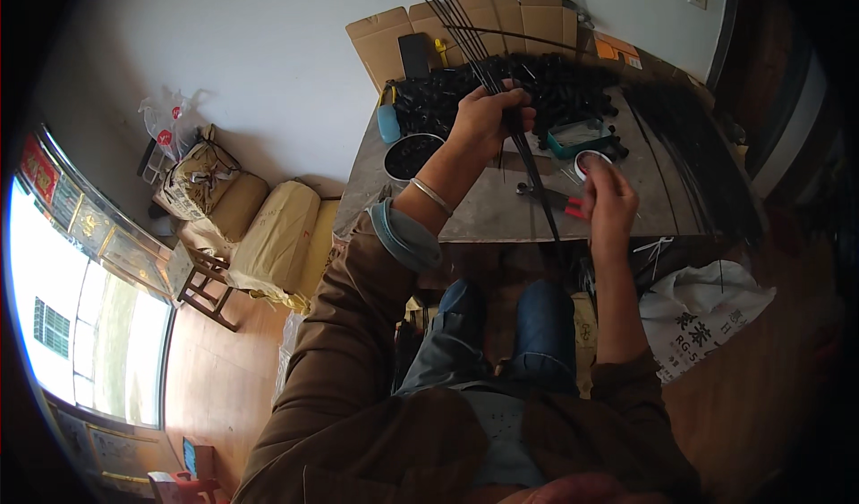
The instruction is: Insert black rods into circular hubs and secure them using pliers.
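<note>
My left hand (490,118) is wrapped round a bundle of long thin black rods (463,34). They slant across the table, upper ends fanned out against the wall and lower ends coming together near the front edge. To the right, my right hand (610,202) has its fingers bent together at a small round white-rimmed container (582,157). The fingertips cover part of it, and whether they pinch anything is hidden. Just left of that hand lies a tool with red handles (574,207). A teal tray (562,149) of thin pieces sits behind the container.
A heap of black parts (429,97) covers the table's back, before a cardboard screen (380,48). A round bowl (390,166) of dark pieces stands at left. Many black strands (693,146) hang over the right edge. A white sack (707,312) lies below; wrapped bundles (277,236) stand left.
</note>
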`<state>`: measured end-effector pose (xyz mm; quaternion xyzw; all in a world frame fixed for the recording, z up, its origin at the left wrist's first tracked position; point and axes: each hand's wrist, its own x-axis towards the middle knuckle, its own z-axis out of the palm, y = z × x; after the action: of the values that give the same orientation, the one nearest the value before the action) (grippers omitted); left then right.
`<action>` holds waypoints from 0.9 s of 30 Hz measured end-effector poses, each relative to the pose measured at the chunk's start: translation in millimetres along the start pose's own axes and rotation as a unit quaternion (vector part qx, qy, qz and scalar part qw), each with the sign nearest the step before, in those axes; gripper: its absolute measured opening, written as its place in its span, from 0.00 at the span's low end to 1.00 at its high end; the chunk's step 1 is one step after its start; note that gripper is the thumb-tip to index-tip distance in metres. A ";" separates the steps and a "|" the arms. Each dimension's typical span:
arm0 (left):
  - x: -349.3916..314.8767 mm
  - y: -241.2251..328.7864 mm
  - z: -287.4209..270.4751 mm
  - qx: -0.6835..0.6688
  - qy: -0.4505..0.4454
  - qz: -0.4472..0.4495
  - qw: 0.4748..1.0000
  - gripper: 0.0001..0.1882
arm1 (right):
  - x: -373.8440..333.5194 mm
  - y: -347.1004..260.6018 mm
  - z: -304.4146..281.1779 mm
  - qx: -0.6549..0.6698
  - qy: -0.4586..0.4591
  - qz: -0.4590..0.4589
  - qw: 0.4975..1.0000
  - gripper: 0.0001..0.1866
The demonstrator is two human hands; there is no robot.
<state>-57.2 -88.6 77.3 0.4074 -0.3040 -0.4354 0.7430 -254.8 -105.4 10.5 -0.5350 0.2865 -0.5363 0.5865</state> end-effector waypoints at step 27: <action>8.0 -18.7 7.8 -0.027 -0.048 -0.053 0.997 0.13 | -15.4 -2.1 -18.7 -0.197 -0.232 0.070 0.950 0.15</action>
<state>-67.5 -103.8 65.6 0.3812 -0.3050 -0.5017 0.7141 -276.5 -96.6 3.8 -0.7283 0.2792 -0.2875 0.5559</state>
